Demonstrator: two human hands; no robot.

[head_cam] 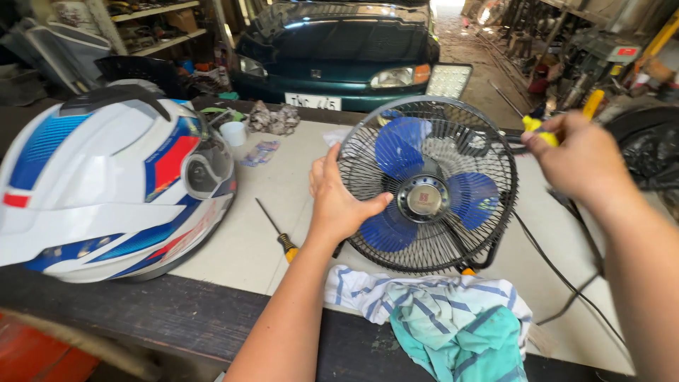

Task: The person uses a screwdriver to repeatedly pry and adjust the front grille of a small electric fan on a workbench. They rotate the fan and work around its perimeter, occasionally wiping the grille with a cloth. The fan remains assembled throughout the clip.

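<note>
Now the left hand (338, 201) grips the fan (428, 185) guard (steadying it); the right hand (576, 161) clenches a yellow screwdriver (535, 126) beside its rim.

black-caged fan (427, 185) with blue blades, white-blue-red helmet (106, 180), striped white-teal cloth (438, 318), yellow-handled screwdriver (539, 129)
</note>
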